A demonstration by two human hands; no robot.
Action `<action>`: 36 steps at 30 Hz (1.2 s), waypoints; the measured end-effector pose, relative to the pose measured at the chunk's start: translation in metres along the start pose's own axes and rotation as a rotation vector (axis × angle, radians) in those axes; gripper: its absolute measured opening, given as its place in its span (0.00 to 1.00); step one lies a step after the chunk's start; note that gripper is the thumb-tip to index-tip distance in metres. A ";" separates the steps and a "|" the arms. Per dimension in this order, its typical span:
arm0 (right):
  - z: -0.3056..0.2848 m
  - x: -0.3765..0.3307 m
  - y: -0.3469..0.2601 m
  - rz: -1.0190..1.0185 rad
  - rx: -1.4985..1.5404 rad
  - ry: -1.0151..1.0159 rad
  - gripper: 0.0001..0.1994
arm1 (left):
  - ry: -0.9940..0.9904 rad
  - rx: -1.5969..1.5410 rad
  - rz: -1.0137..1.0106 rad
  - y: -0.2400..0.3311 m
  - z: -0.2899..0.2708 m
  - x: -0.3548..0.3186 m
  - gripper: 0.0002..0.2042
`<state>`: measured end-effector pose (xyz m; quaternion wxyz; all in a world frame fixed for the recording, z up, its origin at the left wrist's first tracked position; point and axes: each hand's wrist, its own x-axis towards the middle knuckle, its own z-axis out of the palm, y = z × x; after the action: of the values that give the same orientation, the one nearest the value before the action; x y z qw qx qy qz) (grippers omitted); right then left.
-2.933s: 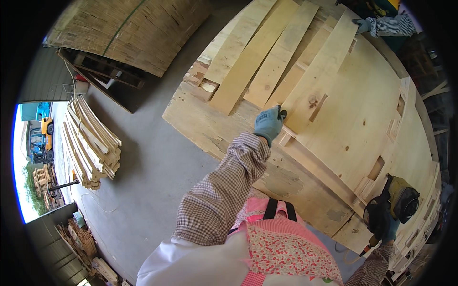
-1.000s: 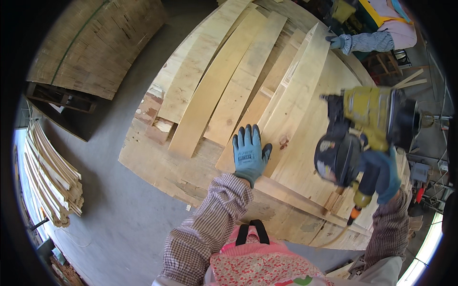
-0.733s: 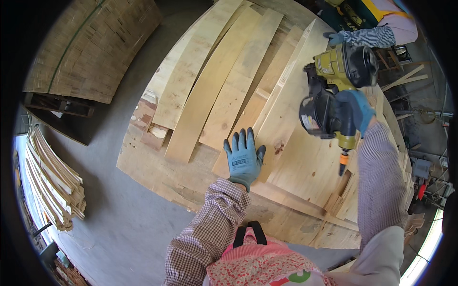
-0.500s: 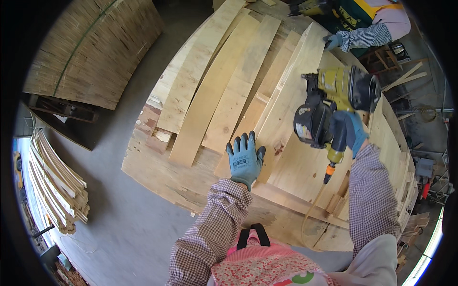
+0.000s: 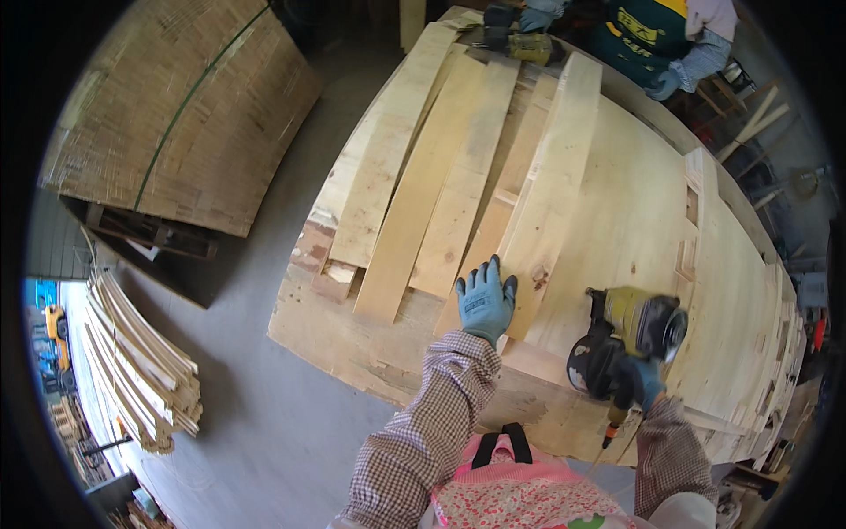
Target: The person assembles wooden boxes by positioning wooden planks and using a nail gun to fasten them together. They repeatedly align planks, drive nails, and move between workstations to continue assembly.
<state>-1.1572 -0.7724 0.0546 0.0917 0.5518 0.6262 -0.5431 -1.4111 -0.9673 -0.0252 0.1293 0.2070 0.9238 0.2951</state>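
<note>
Bracing the knotted plank (image 5: 552, 203) seems the step | slats (image 5: 427, 185) left of it | left hand (image 5: 486, 304) at its near end, fingers slightly spread | right hand (image 5: 650, 381), right of it, fingers around nail gun (image 5: 629, 317) | next move likely needs plank steady
</note>
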 end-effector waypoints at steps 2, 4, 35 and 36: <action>-0.007 -0.013 0.045 -0.294 -0.508 -0.024 0.08 | -0.032 -0.032 -0.007 0.002 -0.002 0.002 0.25; -0.008 -0.037 0.059 -0.397 -0.870 -0.147 0.09 | -0.072 -0.050 -0.031 -0.005 -0.004 0.003 0.25; 0.080 -0.489 0.753 0.825 0.625 0.984 0.19 | -0.531 0.203 0.877 0.207 0.253 -0.410 0.35; 0.129 -0.493 0.807 0.959 0.448 0.925 0.18 | -0.547 0.228 0.878 0.224 0.271 -0.422 0.35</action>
<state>-0.3973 -1.3254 -0.1115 -0.0707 0.9471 0.1615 -0.2683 -0.8726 -0.8621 -0.0566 0.2064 0.6563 0.7091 0.1545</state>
